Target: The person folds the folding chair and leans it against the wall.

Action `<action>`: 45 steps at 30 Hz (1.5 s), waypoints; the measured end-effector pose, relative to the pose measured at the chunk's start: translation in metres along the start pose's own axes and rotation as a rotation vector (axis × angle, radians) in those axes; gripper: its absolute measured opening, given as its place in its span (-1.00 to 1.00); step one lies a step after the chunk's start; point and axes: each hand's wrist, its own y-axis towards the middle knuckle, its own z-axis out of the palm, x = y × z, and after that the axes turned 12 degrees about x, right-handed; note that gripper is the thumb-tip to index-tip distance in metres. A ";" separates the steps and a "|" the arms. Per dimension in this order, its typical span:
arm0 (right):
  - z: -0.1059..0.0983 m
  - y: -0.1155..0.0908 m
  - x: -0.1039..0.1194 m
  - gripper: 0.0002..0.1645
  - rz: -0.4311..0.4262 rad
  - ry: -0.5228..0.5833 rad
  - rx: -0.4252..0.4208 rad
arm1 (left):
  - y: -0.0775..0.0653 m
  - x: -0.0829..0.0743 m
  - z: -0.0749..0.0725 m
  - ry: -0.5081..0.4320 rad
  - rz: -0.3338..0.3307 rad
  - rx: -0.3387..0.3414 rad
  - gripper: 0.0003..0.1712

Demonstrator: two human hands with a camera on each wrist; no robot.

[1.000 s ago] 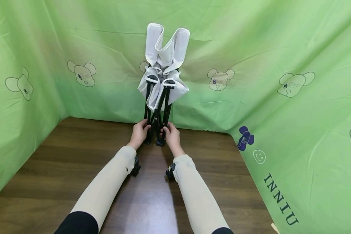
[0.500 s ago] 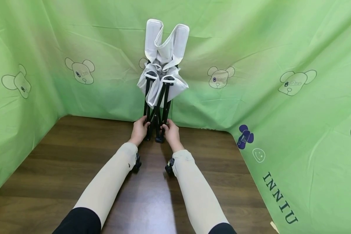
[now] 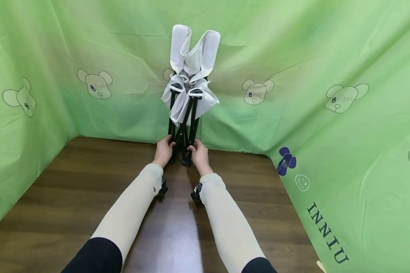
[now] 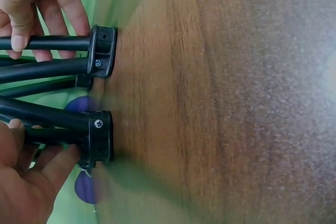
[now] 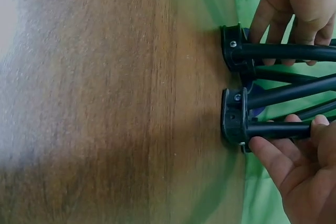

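Observation:
A folded camp chair (image 3: 194, 57) with white fabric and black tube legs stands upright near the table's back edge. Its crumpled white cloth hangs over the leg tops, with two padded flaps pointing up. My left hand (image 3: 163, 150) grips the lower left leg tubes, thumb in front and fingers behind. On the other side, my right hand (image 3: 200, 156) holds the lower right tubes the same way. Close up, black plastic feet (image 4: 100, 139) with screws join the tubes at the tabletop. In the right wrist view, a finger of the right hand (image 5: 310, 166) lies right beside a foot (image 5: 234, 114).
The brown wooden table (image 3: 71, 197) reaches back to a green cloth (image 3: 123, 113) printed with bear heads. That cloth also encloses the left and right sides. A black wrist camera (image 3: 196, 192) sits at the right sleeve's cuff.
Both hands keep their hold on the chair legs. The forearms have shifted slightly forward and inward; the chair stays upright in nearly the same place.

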 end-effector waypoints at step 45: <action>-0.012 0.001 0.016 -0.60 -0.005 0.005 -0.033 | -0.004 0.001 -0.015 0.006 0.032 -0.107 -0.67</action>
